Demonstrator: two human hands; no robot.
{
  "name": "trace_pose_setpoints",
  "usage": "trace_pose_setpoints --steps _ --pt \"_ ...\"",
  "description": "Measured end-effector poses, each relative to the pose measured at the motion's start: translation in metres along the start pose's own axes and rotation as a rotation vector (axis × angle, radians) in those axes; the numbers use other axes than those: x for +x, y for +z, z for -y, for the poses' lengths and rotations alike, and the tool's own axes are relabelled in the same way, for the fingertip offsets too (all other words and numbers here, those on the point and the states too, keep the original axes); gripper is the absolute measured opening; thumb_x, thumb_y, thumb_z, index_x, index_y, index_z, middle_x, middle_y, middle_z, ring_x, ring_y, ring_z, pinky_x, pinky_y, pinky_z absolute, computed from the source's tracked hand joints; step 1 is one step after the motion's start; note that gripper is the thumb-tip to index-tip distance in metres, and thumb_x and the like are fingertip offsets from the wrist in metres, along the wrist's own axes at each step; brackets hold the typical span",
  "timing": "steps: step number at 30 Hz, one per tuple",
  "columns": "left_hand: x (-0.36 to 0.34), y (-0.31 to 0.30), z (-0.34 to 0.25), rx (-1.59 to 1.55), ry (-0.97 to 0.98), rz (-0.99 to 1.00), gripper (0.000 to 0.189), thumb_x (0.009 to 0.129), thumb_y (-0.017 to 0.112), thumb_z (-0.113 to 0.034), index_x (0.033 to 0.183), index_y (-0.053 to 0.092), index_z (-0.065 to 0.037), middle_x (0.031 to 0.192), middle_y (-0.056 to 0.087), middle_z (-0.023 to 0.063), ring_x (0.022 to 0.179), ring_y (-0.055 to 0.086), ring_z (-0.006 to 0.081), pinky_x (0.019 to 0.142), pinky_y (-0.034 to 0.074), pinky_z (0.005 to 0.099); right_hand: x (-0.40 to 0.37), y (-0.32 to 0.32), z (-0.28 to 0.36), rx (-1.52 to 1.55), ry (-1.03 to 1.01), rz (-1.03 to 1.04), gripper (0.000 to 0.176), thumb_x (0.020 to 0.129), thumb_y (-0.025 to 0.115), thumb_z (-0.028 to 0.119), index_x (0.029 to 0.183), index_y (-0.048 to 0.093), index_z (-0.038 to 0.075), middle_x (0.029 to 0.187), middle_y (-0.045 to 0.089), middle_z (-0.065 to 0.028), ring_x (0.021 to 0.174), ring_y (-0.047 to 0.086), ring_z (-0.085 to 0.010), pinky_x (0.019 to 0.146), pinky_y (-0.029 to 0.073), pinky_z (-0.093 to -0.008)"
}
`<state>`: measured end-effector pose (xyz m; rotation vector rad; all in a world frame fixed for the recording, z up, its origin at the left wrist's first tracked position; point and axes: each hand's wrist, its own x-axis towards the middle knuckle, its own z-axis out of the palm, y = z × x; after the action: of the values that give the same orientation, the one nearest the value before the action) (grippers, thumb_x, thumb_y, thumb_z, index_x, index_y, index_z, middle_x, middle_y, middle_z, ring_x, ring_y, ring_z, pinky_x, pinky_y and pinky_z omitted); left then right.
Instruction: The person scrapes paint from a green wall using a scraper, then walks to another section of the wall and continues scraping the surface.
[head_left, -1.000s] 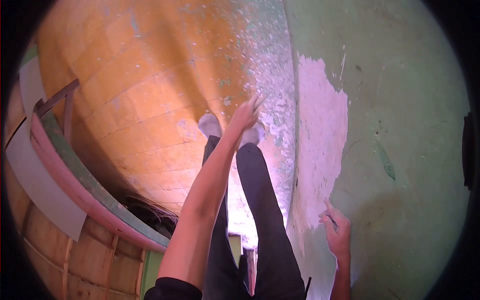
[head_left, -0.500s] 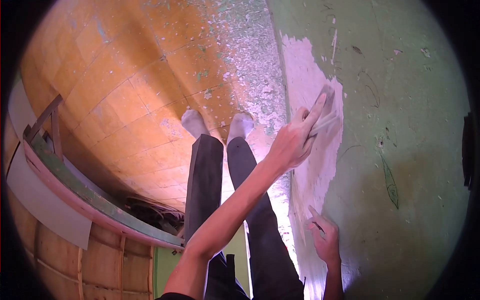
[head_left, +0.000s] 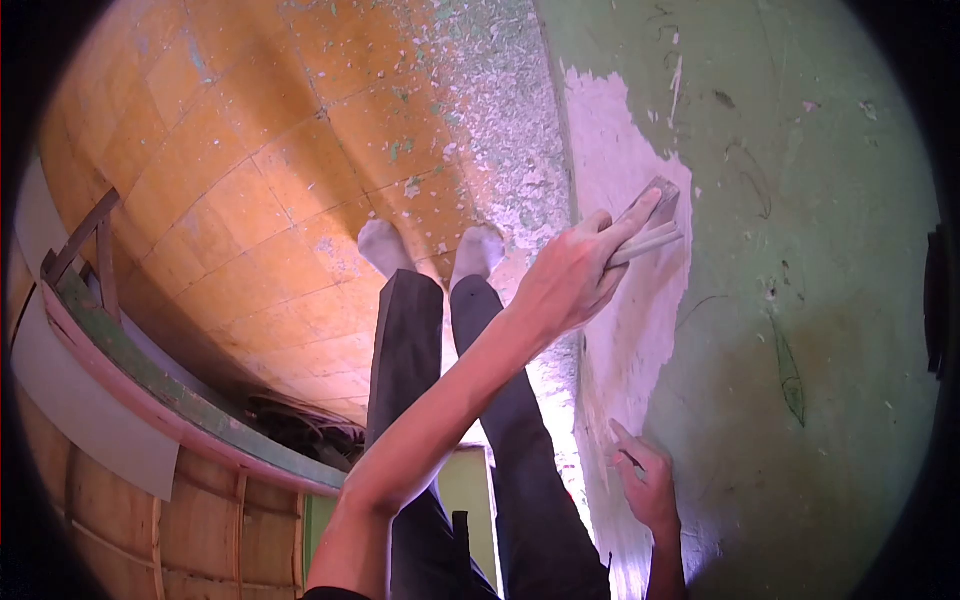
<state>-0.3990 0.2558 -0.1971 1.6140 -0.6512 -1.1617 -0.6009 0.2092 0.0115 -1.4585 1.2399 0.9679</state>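
Head view: at the left edge a pale panel [head_left: 90,420] curves down beside a ledge [head_left: 150,385] with a green top and a pink rim, which runs from the left edge of the frame to lower centre. A dark bracket [head_left: 83,235] stands at the ledge's upper end. Between the ledge and the floor [head_left: 230,190] lies a shadowed gap holding a dark tangle [head_left: 315,428], too dim to make out.

The orange tiled floor opens wide from upper left to the feet [head_left: 383,248]. Two dark-clad legs [head_left: 405,350] rise from lower centre, with the left arm crossing over them. Flakes [head_left: 505,110] lie thickest along the floor's right side, up against the base of the wall [head_left: 830,190]; that edge runs down from top centre.

Right of centre, the left hand [head_left: 570,275] is closed on a flat, greyish tool [head_left: 662,198], one finger stretched along it, over the wall's pale patch [head_left: 610,125]. The patch has a jagged right edge, close to the tool's tip. Below, the right hand [head_left: 648,487] is near the patch's lower end, fingers partly spread; whether it grips anything is unclear. The hands are well apart. Green wall spreads open to the right.
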Motion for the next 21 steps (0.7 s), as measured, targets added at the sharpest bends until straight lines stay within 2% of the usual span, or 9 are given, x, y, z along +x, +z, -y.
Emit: trace_pose_setpoints --steps 3,12,15,21 --pt "0.010 0.005 -0.004 -0.050 -0.013 -0.084 0.074 0.084 0.059 -0.005 0.153 0.036 -0.019 0.084 0.053 0.0199 0.080 0.058 0.0410 0.072 0.046 0.0497 -0.003 -0.001 -0.005 -0.075 0.007 0.051 0.043 0.093 0.055 0.007 0.136 0.060 0.006 0.086 0.066 -0.0124 0.078 0.065 -0.0209 0.078 0.051 -0.0328" --pt "0.017 0.002 0.005 0.056 0.032 -0.074 0.076 0.083 0.056 -0.002 0.154 0.034 -0.018 0.085 0.057 0.0214 0.081 0.059 0.0418 0.074 0.047 0.0505 -0.004 0.003 -0.010 -0.037 0.020 0.084 0.042 0.094 0.055 0.009 0.137 0.059 0.005 0.086 0.066 -0.0126 0.079 0.065 -0.0205 0.077 0.051 -0.0329" --pt "0.011 0.014 -0.002 0.012 -0.059 -0.076 0.076 0.082 0.056 0.000 0.153 0.035 -0.018 0.087 0.059 0.0232 0.081 0.060 0.0428 0.074 0.047 0.0511 -0.004 0.002 -0.012 -0.033 0.014 0.087 0.043 0.095 0.055 0.010 0.137 0.058 0.005 0.086 0.065 -0.0123 0.079 0.065 -0.0203 0.077 0.050 -0.0324" --pt "0.022 -0.008 -0.005 0.023 -0.058 -0.007 0.079 0.080 0.055 0.002 0.154 0.034 -0.018 0.089 0.060 0.0259 0.078 0.061 0.0452 0.074 0.048 0.0515 -0.004 0.004 -0.010 -0.033 0.035 0.094 0.043 0.095 0.055 0.011 0.137 0.059 0.007 0.085 0.064 -0.0115 0.077 0.064 -0.0201 0.077 0.051 -0.0325"
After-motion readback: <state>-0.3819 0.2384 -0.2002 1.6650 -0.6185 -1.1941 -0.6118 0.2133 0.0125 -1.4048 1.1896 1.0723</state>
